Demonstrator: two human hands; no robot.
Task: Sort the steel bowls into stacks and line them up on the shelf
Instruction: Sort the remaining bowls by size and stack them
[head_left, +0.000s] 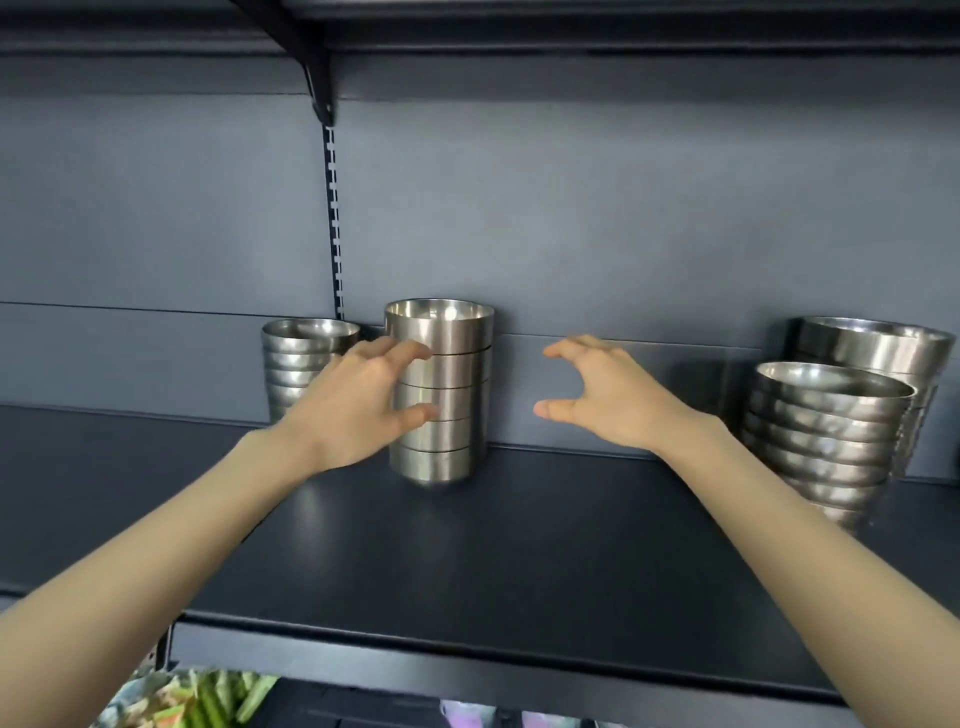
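Two bare hands reach over a dark shelf (519, 545) toward stacks of steel bowls. Left hand (358, 400): arm stretched forward, fingers and thumb curved round the left side of the middle stack (447, 395), gripping it by fingertips and thumb tip. Right hand (602, 395): held in the air to the right of that stack and apart from it, fingers and thumb spread and bent like a claw, holding nothing.

The middle stack stands upright at the far edge of the shelf, against the grey back panel (623, 208); it consists of several straight-sided bowls nested one inside another, the top bowl showing its shiny inside. Just left of it, partly behind the left hand, stands a lower stack of rounder bowls (298, 358). Well to the right stand two more stacks, a near stack (826, 436) and a far stack (878, 348) of wider bowls. A slotted upright strip (334, 223) and a bracket (317, 83) carry the shelf above. Blurred green items (208, 701) lie below, near left.
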